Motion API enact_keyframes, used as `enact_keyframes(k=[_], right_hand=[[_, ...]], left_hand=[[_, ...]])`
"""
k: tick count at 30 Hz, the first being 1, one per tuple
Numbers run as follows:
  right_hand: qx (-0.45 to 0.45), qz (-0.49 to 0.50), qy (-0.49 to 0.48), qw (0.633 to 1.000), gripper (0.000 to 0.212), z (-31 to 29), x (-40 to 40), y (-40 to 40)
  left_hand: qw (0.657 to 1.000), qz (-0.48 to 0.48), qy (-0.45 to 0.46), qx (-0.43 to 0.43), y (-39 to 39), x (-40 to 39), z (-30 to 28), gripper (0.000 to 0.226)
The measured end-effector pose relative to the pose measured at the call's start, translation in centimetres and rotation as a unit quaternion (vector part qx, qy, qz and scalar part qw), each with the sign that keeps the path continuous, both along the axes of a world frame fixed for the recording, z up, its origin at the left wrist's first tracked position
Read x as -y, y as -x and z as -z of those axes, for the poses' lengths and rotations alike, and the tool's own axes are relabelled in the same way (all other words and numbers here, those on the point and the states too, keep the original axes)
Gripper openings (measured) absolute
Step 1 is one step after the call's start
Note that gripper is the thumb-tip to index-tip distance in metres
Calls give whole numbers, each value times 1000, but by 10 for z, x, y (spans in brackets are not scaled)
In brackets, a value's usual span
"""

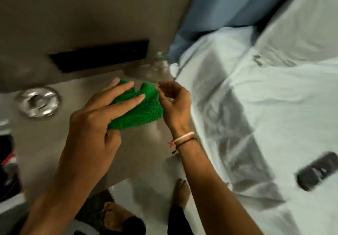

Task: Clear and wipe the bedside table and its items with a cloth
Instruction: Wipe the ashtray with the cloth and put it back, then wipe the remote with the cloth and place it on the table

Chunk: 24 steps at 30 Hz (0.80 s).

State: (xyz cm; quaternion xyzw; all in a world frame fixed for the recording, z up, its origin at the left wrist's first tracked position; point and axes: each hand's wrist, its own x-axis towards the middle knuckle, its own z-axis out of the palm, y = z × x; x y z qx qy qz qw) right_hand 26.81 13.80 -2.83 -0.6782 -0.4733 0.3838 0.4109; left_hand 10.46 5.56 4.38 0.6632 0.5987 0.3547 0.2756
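Cloth [139, 106] partly hidden under left hand [95, 123].

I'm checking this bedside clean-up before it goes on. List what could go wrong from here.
1. The clear glass bottle stands at the table's back edge, just beyond the green cloth; a wide wipe might knock it over.
2. The metal ashtray is still on the table, so the left hand could sweep it off.
3. The remote lies on the rumpled bed sheet and may slide off.
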Motion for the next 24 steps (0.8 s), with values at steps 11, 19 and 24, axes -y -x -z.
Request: enact_keyframes(k=[11,19,24], right_hand=[[402,371,23,837,43,-62,102,-360],[228,368,64,899,58,-3,155,-417],[52,416,-42,907,64,-21,153,-405]], left_hand=[[972,229,-54,13,-294,-20,-28,78],[953,302,-24,11,-387,-8,0,72],[963,267,-5,35,-387,-15,-5,80]])
